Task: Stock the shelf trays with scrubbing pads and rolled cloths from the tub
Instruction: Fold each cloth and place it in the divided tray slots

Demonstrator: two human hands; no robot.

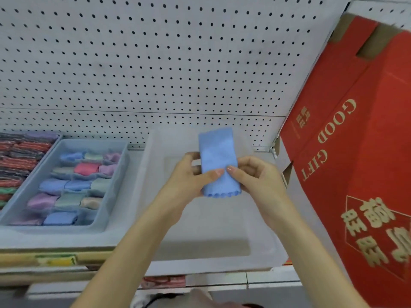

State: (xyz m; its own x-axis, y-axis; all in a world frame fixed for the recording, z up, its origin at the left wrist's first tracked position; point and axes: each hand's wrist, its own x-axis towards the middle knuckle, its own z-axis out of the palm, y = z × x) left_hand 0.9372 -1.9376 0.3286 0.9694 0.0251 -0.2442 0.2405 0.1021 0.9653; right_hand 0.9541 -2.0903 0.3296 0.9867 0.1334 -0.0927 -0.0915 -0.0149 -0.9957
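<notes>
Two hands hold one blue cloth (pixel 219 156) above the white tub (pixel 211 266). The left hand (pixel 191 175) pinches the cloth's left edge and the right hand (pixel 255 177) pinches its right edge, thumbs on the near face. The cloth is folded flat, not yet rolled.

Risk: with only a fingertip hold, a loose roll would likely spring open on release, or the cloth could slip and drop into the tub.

Left of the tub, the grey divided tray (pixel 55 228) holds rolled cloths in most cells; the cell nearest the tub appears free. Further left lie striped scrubbing pads (pixel 17 161). Right of the tub, a red gift carton (pixel 355 152) leans in and crowds that side.
</notes>
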